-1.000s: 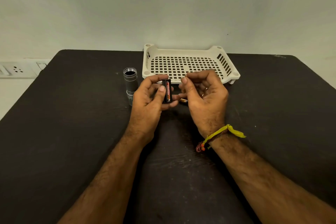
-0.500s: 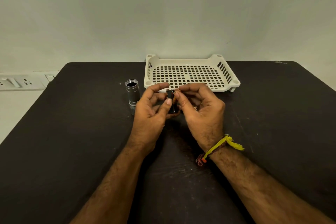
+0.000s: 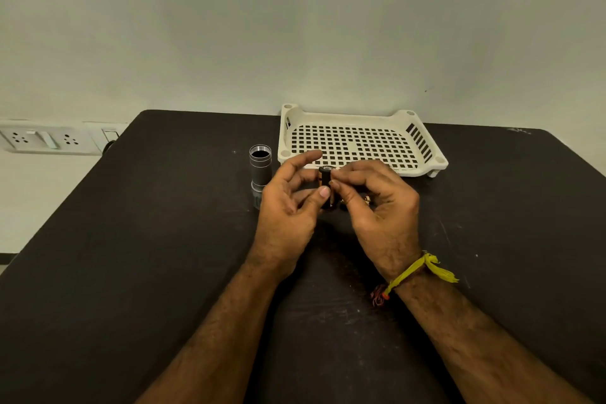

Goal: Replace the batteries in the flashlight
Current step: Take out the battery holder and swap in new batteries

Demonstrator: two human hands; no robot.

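The battery holder (image 3: pixel 325 185), a dark cylinder, is held upright between both hands above the surface (image 3: pixel 131 256). It is pinched by the left hand (image 3: pixel 288 203) and right hand (image 3: pixel 373 203), both partly curled. The flashlight (image 3: pixel 260 170) stands upright, open end up, just left of the left hand, the nearer one.

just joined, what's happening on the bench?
A person is mid battery swap. Both hands, left hand and right hand, pinch a small black battery holder upright above the black table. The silver flashlight body stands open-ended beside the left hand. The white basket behind looks empty.
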